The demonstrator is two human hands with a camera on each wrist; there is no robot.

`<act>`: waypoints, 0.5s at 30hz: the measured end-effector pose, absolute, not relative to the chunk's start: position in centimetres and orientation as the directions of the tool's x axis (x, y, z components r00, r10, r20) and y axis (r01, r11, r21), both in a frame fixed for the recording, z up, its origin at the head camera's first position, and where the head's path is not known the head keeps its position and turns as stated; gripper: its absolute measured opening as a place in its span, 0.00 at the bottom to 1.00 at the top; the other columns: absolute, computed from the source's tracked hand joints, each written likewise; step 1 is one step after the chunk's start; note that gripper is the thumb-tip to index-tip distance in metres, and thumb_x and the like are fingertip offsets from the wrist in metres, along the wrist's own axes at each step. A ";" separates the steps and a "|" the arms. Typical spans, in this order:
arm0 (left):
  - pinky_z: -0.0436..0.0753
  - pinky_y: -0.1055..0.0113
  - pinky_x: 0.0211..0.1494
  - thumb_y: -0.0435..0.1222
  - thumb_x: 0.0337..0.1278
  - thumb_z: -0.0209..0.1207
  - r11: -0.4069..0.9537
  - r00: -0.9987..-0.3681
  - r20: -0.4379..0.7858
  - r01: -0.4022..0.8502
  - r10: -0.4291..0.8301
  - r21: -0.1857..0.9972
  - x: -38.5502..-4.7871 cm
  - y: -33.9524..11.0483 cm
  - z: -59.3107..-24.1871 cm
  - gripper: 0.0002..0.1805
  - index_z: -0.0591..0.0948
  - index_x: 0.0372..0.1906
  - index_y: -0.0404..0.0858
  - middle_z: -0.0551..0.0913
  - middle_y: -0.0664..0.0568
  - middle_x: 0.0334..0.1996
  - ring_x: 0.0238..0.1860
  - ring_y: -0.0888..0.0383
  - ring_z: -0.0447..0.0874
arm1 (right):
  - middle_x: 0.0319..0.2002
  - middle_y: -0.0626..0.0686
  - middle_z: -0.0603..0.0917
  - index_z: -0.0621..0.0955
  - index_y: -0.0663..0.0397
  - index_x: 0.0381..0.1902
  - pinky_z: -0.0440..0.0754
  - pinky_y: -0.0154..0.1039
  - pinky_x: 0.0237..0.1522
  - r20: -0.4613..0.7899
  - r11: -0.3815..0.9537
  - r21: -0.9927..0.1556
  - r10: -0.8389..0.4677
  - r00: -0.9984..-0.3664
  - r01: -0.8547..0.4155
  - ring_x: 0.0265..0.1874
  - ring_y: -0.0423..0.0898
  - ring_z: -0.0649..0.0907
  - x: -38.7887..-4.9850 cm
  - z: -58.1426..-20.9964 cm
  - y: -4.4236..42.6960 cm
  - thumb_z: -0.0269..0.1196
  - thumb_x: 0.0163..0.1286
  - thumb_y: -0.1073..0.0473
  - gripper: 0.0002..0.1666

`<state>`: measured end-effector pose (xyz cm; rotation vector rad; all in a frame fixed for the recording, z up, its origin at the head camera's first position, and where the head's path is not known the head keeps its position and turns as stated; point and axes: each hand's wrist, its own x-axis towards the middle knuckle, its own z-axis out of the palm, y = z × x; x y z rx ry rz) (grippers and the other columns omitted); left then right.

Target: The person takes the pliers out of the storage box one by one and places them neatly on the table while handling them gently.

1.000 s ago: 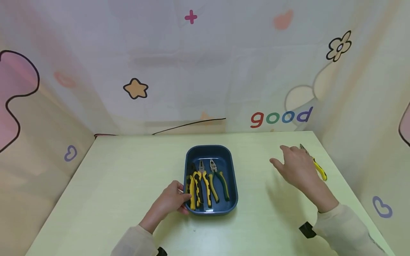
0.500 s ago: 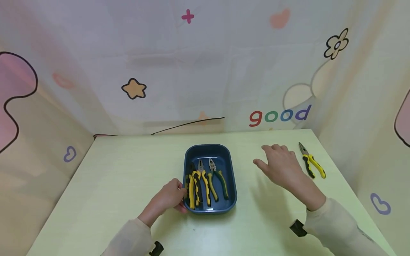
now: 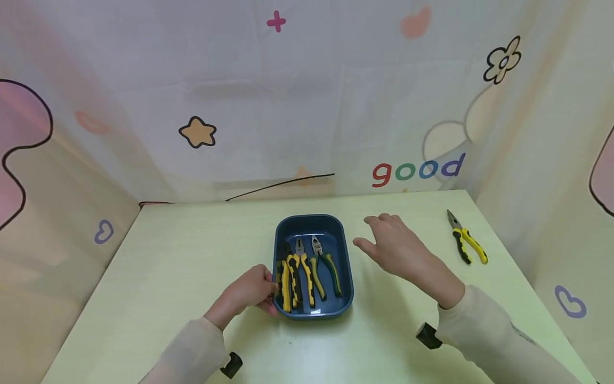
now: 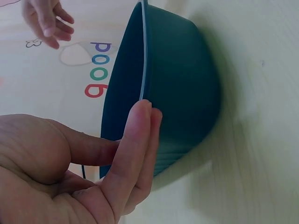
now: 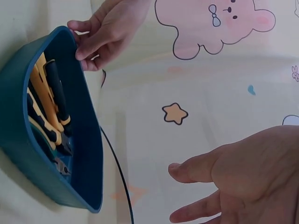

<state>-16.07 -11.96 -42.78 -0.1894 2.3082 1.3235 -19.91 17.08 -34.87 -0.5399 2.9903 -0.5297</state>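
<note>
A dark blue bin (image 3: 314,316) stands on the table in the head view, with several pliers inside: yellow-and-black ones (image 3: 307,277) at its left and middle, and a green-handled pair (image 3: 330,269) at its right. My left hand (image 3: 248,290) pinches the bin's left rim between thumb and fingers; the left wrist view shows the fingers (image 4: 133,149) against the outer wall (image 4: 182,84). To the right of the bin my right hand (image 3: 395,246) hovers empty, thumb and fingers spread apart. In the right wrist view that hand (image 5: 252,177) touches nothing.
Another pair of yellow-and-black pliers (image 3: 465,237) lies on the table near its right edge, jaws pointing away. A printed curtain (image 3: 288,106) hangs behind the table and along both sides.
My right hand has moved left, from over the lone pliers to near the bin, leaving those pliers fully visible. The left hand keeps its hold on the rim.
</note>
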 end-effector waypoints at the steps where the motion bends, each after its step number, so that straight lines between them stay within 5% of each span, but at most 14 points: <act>1: 0.90 0.59 0.40 0.25 0.76 0.52 0.527 -0.880 -0.462 -0.344 0.107 0.777 -16.1 -12.0 -42.7 0.05 0.69 0.39 0.30 0.83 0.38 0.30 0.23 0.50 0.90 | 0.60 0.73 0.78 0.74 0.74 0.66 0.76 0.62 0.64 0.000 0.874 -0.349 -0.360 -0.933 -0.337 0.61 0.68 0.77 -20.0 -34.8 16.7 0.63 0.77 0.50 0.33; 15: 0.89 0.63 0.33 0.25 0.75 0.53 0.534 -0.883 -0.464 -0.358 0.075 0.766 -16.2 -11.7 -42.8 0.05 0.69 0.39 0.30 0.82 0.38 0.27 0.20 0.54 0.87 | 0.60 0.70 0.79 0.74 0.75 0.65 0.82 0.54 0.60 -0.058 0.835 -0.380 -0.451 -0.891 -0.398 0.58 0.62 0.82 -20.0 -34.9 12.6 0.67 0.75 0.53 0.33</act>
